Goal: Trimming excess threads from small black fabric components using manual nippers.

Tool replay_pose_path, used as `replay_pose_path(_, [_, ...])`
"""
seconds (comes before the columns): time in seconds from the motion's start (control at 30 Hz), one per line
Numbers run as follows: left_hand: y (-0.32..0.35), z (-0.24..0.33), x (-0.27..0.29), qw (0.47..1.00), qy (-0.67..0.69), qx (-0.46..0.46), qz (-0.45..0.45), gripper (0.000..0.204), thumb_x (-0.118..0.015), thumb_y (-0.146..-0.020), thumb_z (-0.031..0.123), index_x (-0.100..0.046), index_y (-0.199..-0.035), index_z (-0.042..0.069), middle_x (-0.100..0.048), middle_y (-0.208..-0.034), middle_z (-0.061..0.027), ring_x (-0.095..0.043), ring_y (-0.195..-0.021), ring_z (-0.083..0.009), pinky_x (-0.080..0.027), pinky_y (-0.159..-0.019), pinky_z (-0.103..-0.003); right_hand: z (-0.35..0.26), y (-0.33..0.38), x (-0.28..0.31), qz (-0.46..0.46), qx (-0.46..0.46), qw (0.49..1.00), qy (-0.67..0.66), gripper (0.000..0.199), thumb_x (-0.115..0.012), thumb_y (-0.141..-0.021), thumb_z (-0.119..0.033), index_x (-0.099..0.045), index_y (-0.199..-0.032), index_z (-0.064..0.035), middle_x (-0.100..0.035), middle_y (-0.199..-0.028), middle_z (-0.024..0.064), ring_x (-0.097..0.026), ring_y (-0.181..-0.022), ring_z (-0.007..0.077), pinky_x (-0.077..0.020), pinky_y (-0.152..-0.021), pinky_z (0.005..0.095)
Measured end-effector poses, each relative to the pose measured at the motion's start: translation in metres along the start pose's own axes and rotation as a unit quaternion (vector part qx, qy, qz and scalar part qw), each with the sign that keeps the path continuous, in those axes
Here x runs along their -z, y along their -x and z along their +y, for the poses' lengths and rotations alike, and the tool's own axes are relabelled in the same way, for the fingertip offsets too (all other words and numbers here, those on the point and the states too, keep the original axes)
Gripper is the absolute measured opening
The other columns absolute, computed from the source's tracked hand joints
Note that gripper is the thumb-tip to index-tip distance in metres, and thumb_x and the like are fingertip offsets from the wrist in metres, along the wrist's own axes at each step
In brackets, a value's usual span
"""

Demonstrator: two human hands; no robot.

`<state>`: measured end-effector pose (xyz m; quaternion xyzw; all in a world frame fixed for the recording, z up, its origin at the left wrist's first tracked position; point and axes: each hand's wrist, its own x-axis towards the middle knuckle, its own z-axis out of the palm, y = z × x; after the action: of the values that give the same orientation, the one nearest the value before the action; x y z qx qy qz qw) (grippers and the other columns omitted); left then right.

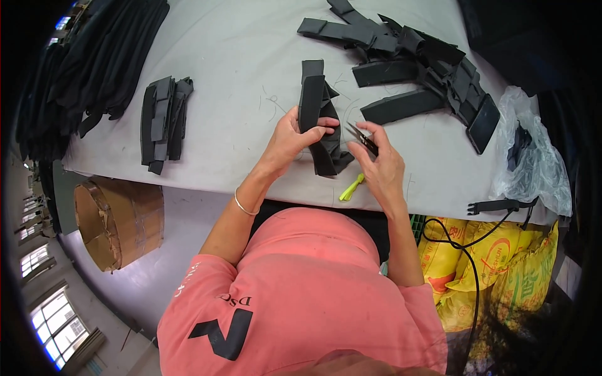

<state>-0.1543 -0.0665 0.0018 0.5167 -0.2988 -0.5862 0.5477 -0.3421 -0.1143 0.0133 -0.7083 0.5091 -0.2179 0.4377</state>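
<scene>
Black cloth strips [311, 100] lay in the left hand [293, 139], pinched between thumb and fingers above the near part of the table [232, 113]. Just right of this grip, the right hand [384, 161] grasped small dark scissors [367, 140], their pointed blades directed toward the strips. A bright yellow-green ribbon [352, 188] lay on the table's near side, below the scissors. The table's covering was pale, smooth and slightly wrinkled, with loose dark threads around the grip. To the left of the grip lay a neat bundle [162, 119] of flat strips; farther left, dark cloth [103, 56] was stacked in long folds. Beyond and right of the grip, matte strips formed a tangled heap [401, 106], with a glossy black phone [483, 123] at its near end and a crumpled clear plastic bag [544, 172] farther right. Below the table stood a brown cardboard box [139, 219], to the left, and yellow sacks [501, 250] with red printing, to the right. Dark lettering marked the pink shirt [307, 294]. Bright windows [56, 326] showed at far left.
</scene>
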Motion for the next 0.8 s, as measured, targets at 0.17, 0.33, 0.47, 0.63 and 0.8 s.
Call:
replay_pose_path(0.17, [-0.002,-0.002,-0.005,1.000,-0.024,0.012,-0.003,0.043,-0.059,-0.082,0.006,-0.044,-0.122,-0.002,-0.061,-0.115,-0.0168,-0.059,-0.104,-0.0181,-0.048,-0.091,-0.033,0.008,0.011,0.011,0.013,0.065,0.996,0.067,0.016,-0.064,-0.083,-0.021,-0.066,-0.095,-0.0113,-0.064,-0.080,0.0045,-0.061,-0.073,0.0245,-0.0463,-0.066,0.0341])
replay_pose_path(0.33, [-0.002,-0.004,-0.004,0.999,-0.049,0.006,-0.012,0.045,-0.060,-0.081,0.005,-0.043,-0.123,-0.002,-0.060,-0.117,-0.0168,-0.058,-0.106,-0.0186,-0.048,-0.093,-0.034,0.008,0.009,0.009,0.041,0.092,0.990,0.102,0.014,-0.066,-0.081,-0.020,-0.067,-0.092,-0.0104,-0.064,-0.077,0.0045,-0.060,-0.070,0.0243,-0.0455,-0.064,0.0346])
replay_pose_path(0.47, [0.000,-0.004,-0.006,0.997,-0.075,0.006,-0.010,0.046,-0.060,-0.080,0.005,-0.042,-0.123,-0.001,-0.060,-0.117,-0.0160,-0.058,-0.106,-0.0182,-0.048,-0.092,-0.033,0.007,0.003,0.006,0.037,0.107,0.988,0.106,0.012,-0.066,-0.080,-0.020,-0.067,-0.089,-0.0105,-0.063,-0.074,0.0036,-0.059,-0.069,0.0234,-0.0451,-0.062,0.0345])
replay_pose_path(0.63, [0.000,-0.002,-0.008,0.997,-0.080,0.012,-0.003,0.046,-0.058,-0.079,0.005,-0.043,-0.122,-0.001,-0.060,-0.117,-0.0158,-0.058,-0.106,-0.0178,-0.047,-0.091,-0.032,0.009,0.000,0.002,0.046,0.138,0.978,0.147,0.010,-0.068,-0.079,-0.018,-0.066,-0.086,-0.0105,-0.062,-0.073,0.0025,-0.058,-0.067,0.0224,-0.0450,-0.062,0.0343])
replay_pose_path(0.8, [0.000,-0.003,-0.007,0.997,-0.075,0.012,-0.006,0.045,-0.059,-0.079,0.004,-0.043,-0.122,-0.001,-0.060,-0.117,-0.0161,-0.058,-0.106,-0.0183,-0.046,-0.093,-0.033,0.006,-0.001,0.001,0.066,0.179,0.969,0.156,0.010,-0.069,-0.077,-0.017,-0.066,-0.085,-0.0120,-0.061,-0.073,0.0008,-0.057,-0.067,0.0209,-0.0436,-0.062,0.0338])
